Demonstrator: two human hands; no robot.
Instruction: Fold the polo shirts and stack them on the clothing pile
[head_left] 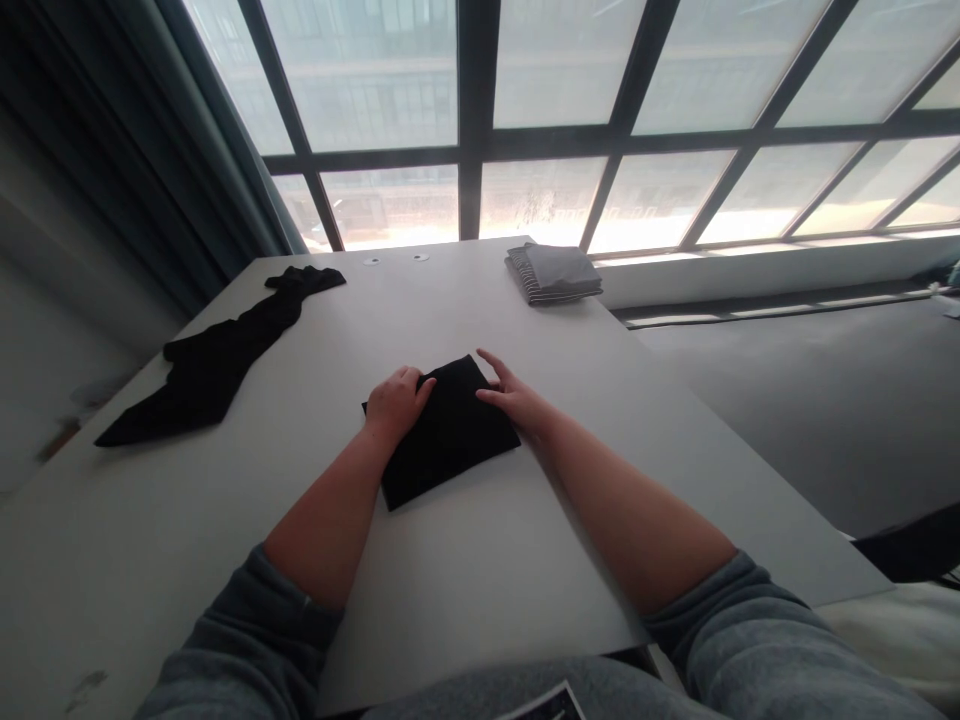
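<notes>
Black fabric lay under the curled, close-set fingers [414, 380] of the left hand [397, 403], which sat over the upper edge of the folded black cloth [450, 445]; whether those fingers pinched the cloth could not be told. The fingers [491, 372] of the right hand [514, 402] were spread and pinched nothing, their tips just touching the cloth's right edge near its far corner.

The cloth lay flat, a rough rectangle, its long axis running across the pale table [480, 610] and tilted up toward the right of the view. Open tabletop stretched from the cloth toward the near edge, with the forearms and grey sleeves [750, 630] crossing it. More open room lay beyond the cloth, toward the far edge and the window [465, 100].

To the left of the cloth, well apart from it, a long, rumpled black garment [225, 365] lay slantwise near the table's left edge. Beyond the cloth and to the right, a folded stack of grey and striped clothing [553, 273] sat close to the far edge. Two small round fittings [394, 259] were set in the tabletop beyond the cloth, near that same edge. The table's right edge ran diagonally, well to the right of the cloth, with a dark floor [780, 420] below it.
</notes>
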